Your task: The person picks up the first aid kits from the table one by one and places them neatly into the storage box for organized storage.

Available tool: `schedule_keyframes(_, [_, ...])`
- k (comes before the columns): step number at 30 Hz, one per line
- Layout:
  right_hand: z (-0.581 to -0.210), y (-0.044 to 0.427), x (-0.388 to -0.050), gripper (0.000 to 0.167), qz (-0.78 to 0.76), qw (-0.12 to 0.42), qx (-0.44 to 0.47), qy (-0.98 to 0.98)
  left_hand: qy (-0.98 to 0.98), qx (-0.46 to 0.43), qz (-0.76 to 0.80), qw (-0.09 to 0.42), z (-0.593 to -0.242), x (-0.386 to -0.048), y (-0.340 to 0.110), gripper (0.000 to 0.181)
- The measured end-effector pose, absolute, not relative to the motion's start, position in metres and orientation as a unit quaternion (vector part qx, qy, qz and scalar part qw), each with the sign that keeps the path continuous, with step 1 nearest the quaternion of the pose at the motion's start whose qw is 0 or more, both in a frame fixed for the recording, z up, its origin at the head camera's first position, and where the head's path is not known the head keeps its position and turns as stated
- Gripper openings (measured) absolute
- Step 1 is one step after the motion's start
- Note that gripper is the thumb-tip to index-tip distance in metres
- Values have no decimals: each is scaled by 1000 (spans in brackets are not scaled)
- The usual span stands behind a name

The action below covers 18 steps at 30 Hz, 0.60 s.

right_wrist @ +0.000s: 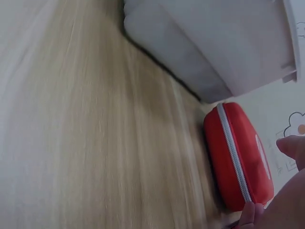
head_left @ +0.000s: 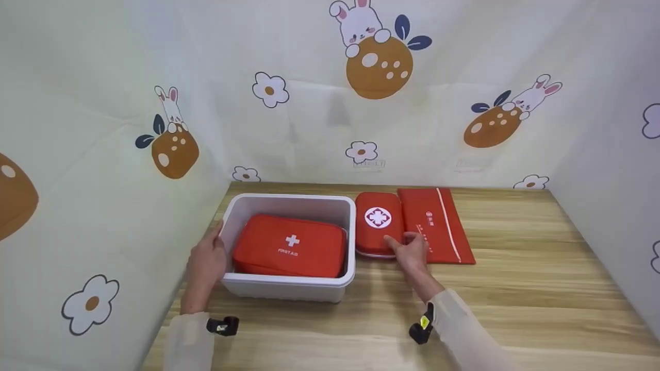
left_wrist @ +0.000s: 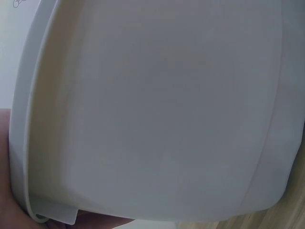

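1. At the left edge of the desk (head_left: pixel 526 293), the left hand (head_left: pixel 207 263) grips the white bin (head_left: pixel 283 291), a first-aid pouch (head_left: pixel 290 246) inside
2. Just right, the right hand (head_left: pixel 412 252) touches the red case (head_left: pixel 377 226), thumb apparently clear: seemingly a pick-up, next calling for a pinch across its sides
3. Toward the back edge, beside the case, a red folder (head_left: pixel 435 221)

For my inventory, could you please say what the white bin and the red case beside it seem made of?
White bin: probably satin plastic, given its smooth, lipped walls. Red case: matte, perhaps fabric over a stiff shell, given its rounded form.
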State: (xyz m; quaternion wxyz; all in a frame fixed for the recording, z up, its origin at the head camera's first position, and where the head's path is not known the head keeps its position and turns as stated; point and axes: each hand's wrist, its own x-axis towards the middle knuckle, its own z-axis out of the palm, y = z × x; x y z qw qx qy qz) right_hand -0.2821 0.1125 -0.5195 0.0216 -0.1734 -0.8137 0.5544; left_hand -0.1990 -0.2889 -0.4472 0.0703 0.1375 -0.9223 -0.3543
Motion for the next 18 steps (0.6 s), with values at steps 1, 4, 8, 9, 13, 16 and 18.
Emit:
schedule_keyframes(1, [-521, 112, -283, 67, 547, 22, -175, -818, -922, 137, -356, 69, -447, -199, -289, 52])
schedule_keyframes(4, [-525, 112, -284, 71, 532, 16, -184, -827, -921, 138, -359, 63, -447, -199, -289, 52])
schedule_keyframes(8, [-531, 113, -284, 77, 523, 0, -192, -831, -921, 137, -359, 60, -447, -199, -289, 52])
schedule_keyframes(9, [-532, 113, -285, 78, 521, -5, -193, -831, -921, 136, -361, 59, -447, -199, -289, 52])
schedule_keyframes(13, [-533, 114, -285, 84, 509, -35, -197, -837, -920, 135, -363, 58, -448, -199, -289, 52])
schedule_keyframes(16, [-533, 115, -285, 86, 489, -57, -196, -848, -921, 134, -361, 62, -448, -199, -290, 52])
schedule_keyframes(18, [-531, 116, -284, 84, 475, -68, -193, -856, -921, 133, -359, 65, -447, -199, -290, 52])
